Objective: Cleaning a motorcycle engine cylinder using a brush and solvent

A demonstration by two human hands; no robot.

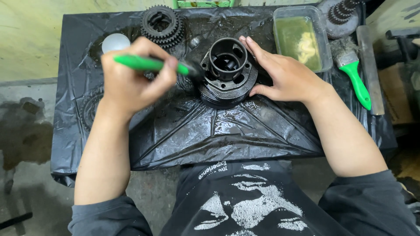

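While brushing black round metal housing (227,72) at counter (227,126) centre: left hand (133,72) clenched on green-handled brush (151,64), bristles at flange; right hand (284,72) flat against side, fingers spread. Best kept braced, strokes short, likely slippery.

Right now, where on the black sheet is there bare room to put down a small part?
The black plastic sheet is bare along the near edge, between the metal hub and the person's body. The far side is crowded: gear cluster, plastic tub, a second green-handled brush.
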